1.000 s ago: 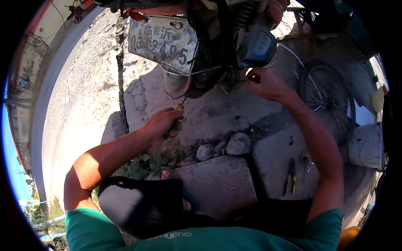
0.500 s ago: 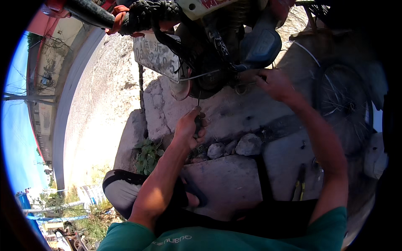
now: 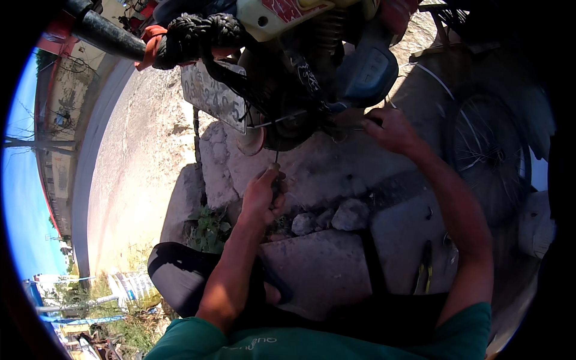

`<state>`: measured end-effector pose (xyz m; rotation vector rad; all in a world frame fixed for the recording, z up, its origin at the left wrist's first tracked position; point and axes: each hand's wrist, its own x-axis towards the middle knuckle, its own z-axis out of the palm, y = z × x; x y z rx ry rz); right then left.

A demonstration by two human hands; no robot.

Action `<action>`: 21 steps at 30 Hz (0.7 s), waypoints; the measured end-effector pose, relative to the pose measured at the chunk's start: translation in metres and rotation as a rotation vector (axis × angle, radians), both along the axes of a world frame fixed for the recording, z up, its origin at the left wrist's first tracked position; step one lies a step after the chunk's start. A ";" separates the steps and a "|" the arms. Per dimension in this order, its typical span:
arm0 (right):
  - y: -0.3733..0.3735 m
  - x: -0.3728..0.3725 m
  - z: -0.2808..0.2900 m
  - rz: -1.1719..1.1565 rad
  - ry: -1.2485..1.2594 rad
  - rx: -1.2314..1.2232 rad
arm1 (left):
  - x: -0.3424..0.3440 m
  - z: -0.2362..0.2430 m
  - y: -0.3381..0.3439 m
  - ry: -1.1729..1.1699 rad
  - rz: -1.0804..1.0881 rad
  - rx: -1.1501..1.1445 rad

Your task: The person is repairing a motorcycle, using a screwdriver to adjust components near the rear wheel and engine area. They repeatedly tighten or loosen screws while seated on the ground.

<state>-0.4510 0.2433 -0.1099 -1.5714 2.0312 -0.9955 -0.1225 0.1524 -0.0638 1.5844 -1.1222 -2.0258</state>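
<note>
My left hand (image 3: 262, 195) is closed round the dark handle of a screwdriver (image 3: 276, 155). Its thin metal shaft points up at the lower edge of a dark wheel (image 3: 293, 133) at the rear of a motorcycle (image 3: 282, 18). My right hand (image 3: 393, 129) is closed at the right of that wheel, below a blue exhaust cover (image 3: 367, 75). Its fingers grip something slim that shadow hides too much to name. Left of the wheel hang a dirty number plate (image 3: 215, 93) and a round reddish reflector (image 3: 252, 141).
Rocks (image 3: 350, 215) and a leafy weed (image 3: 207, 231) lie along a gap in the concrete slabs. Pliers with black and yellow handles (image 3: 425, 269) rest near my right forearm. A spoked bicycle wheel (image 3: 493, 155) stands at the right. A sunlit road (image 3: 102, 150) runs along the left.
The whole view has shifted slightly, so the motorcycle sits further left. My left hand is a little lower and further left in the picture, still on the screwdriver. My right hand keeps its place by the wheel.
</note>
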 end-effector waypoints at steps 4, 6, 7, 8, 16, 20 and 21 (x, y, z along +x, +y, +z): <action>-0.003 0.000 -0.001 0.039 -0.065 -0.030 | 0.001 0.003 -0.004 -0.100 -0.020 -0.088; 0.001 0.000 -0.007 -0.032 -0.219 0.066 | -0.010 0.001 0.006 -0.101 -0.006 -0.154; 0.002 -0.001 -0.008 -0.063 -0.289 0.113 | -0.015 -0.005 0.013 -0.074 0.050 -0.179; 0.002 -0.002 -0.009 -0.061 -0.310 0.101 | -0.020 -0.014 0.021 -0.043 0.104 -0.208; 0.004 -0.008 -0.014 -0.030 -0.382 0.064 | -0.083 -0.052 0.053 0.239 0.365 -0.143; 0.005 -0.010 -0.010 -0.026 -0.365 0.112 | -0.103 -0.057 0.059 0.271 0.403 -0.128; 0.003 -0.012 -0.010 -0.017 -0.349 0.116 | -0.101 -0.057 0.058 0.259 0.370 -0.128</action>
